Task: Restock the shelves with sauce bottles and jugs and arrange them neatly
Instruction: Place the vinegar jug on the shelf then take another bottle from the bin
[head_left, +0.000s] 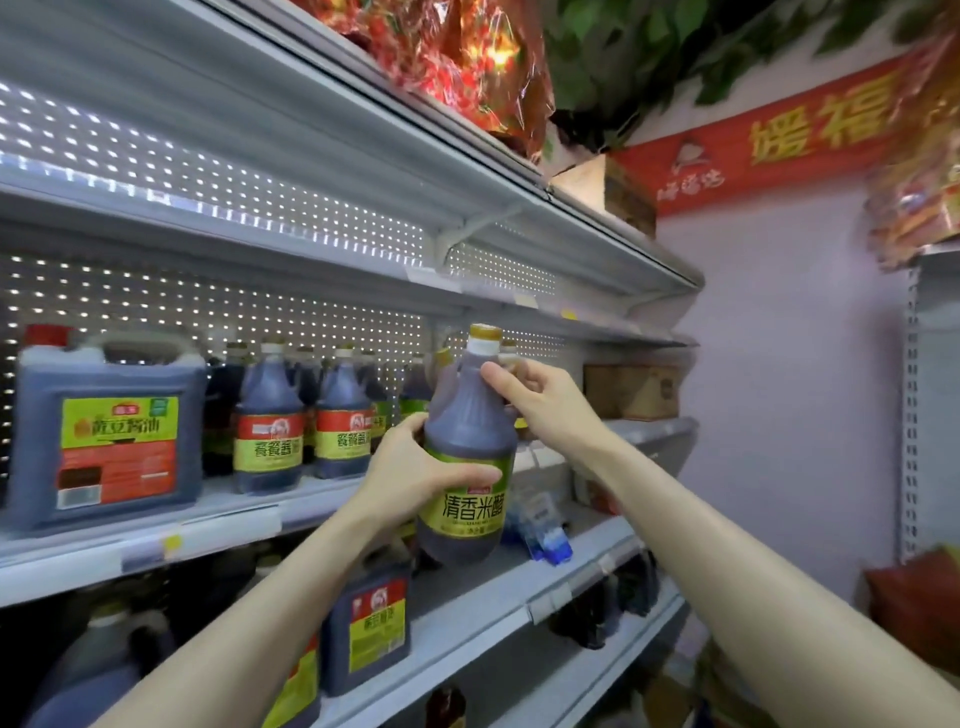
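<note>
Brown rice-vinegar bottle (470, 415), centre frame, sits in both hands: the left hand (415, 467) wraps its belly at the top of the green label (475, 512), the right hand (535, 395) curls round its shoulder below the yellow cap (485, 332). It hangs slightly tilted before the middle shelf (234, 514). Left of it stand red-labelled soy sauce bottles (267, 426), then a large soy sauce jug (106, 431) at far left.
</note>
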